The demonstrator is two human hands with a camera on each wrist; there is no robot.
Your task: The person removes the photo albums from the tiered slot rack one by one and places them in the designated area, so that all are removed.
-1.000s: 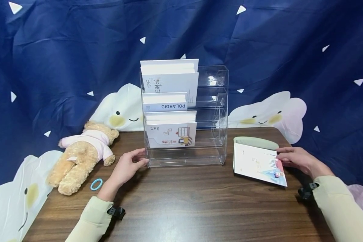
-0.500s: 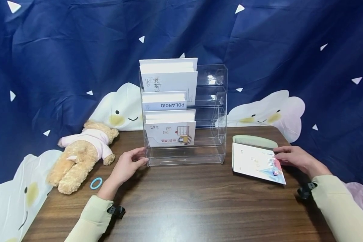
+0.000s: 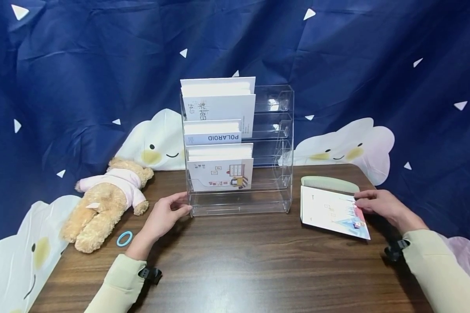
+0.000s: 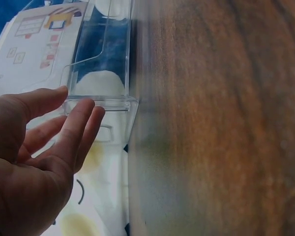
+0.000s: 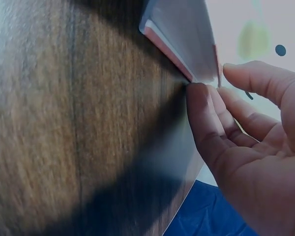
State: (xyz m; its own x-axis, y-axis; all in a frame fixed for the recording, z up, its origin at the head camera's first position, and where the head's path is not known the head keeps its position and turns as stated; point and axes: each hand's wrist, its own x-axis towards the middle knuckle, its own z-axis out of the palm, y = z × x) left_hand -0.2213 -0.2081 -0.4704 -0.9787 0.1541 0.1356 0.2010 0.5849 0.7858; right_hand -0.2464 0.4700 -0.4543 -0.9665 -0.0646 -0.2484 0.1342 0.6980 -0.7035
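Observation:
My left hand (image 3: 168, 217) is at the lower left side of a clear acrylic tiered rack (image 3: 240, 211). Its fingers are fairly straight, touching the rack's side, as the left wrist view shows near the rack's bottom edge (image 4: 108, 103). On the right, my right hand (image 3: 387, 209) pinches the right edge of a white illustrated book (image 3: 329, 211), thumb at the cover and fingers at the lower edge (image 5: 221, 113). That book's pages (image 5: 184, 37) show in the right wrist view. A pale green comb (image 3: 330, 183) lies behind the book, partly hidden by it.
Several white books stand in the rack's left half, including one marked POLAROID (image 3: 213, 138). A teddy bear (image 3: 109, 198) in a pink top lies at the left, with a blue ring (image 3: 124, 238) by it. A blue cloud-print curtain (image 3: 235, 39) hangs behind the wooden table (image 3: 266, 269).
The head view shifts very slightly. Both hands, the rack and the book keep their places.

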